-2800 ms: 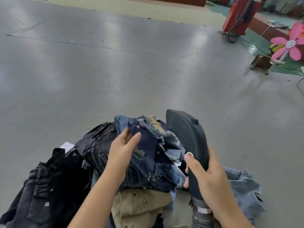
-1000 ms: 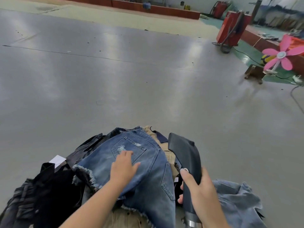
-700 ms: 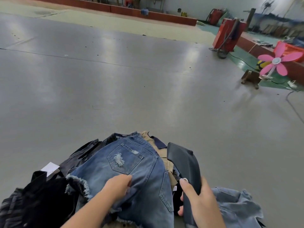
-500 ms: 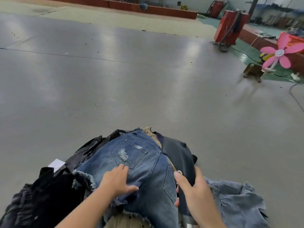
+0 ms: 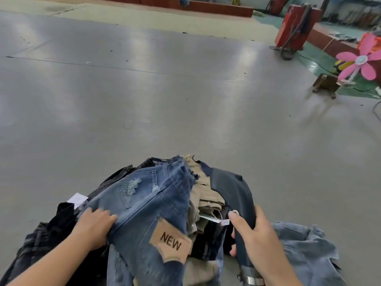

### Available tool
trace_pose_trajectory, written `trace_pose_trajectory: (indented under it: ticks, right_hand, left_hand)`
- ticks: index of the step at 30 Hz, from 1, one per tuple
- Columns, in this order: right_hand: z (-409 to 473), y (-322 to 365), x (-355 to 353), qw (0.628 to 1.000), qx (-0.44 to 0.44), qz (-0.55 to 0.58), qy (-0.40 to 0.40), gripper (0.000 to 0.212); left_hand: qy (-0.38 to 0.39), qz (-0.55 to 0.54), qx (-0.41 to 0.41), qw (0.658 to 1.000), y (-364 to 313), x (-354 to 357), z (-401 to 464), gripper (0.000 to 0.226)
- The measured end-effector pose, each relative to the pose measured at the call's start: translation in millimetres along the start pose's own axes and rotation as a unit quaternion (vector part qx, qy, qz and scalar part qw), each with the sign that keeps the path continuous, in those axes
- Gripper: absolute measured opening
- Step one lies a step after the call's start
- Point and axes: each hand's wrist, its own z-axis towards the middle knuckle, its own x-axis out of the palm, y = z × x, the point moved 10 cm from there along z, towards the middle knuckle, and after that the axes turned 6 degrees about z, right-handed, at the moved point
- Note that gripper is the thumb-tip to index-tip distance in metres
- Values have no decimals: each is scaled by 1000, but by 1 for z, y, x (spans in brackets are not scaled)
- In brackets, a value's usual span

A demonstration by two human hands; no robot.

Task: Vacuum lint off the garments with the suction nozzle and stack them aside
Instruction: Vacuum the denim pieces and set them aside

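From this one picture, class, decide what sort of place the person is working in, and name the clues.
Probably a garment workshop or factory floor. A wide grey work surface holds a heap of denim shorts, the right hand grips a suction nozzle, and a red machine stands beyond.

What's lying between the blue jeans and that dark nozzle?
In the head view, folded khaki garments and a white tag lie between the blue jeans and the suction nozzle.

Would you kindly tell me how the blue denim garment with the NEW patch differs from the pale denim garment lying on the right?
The blue denim garment is darker and gripped by the left hand; the pale denim garment is lighter and lies crumpled on the grey floor, untouched. Only the blue one shows a tan patch. Both are denim.
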Motion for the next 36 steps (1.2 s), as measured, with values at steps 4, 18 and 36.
trace_pose_trajectory:
  ticks: [4,18,36]
  right_hand:
    - [1,1,2,1000,-4,-1,0,12]
    - [13,-8,-10,999,13,35,-16,15]
    - [-11,44,39,973,-109,187,75,16]
  left_hand:
    - [-257,-214,42,942,-66,-84,11,36]
    - [-58,-569,14,820,-123,-67,63,37]
    - [4,-889,-54,454,-72,-143,-74,43]
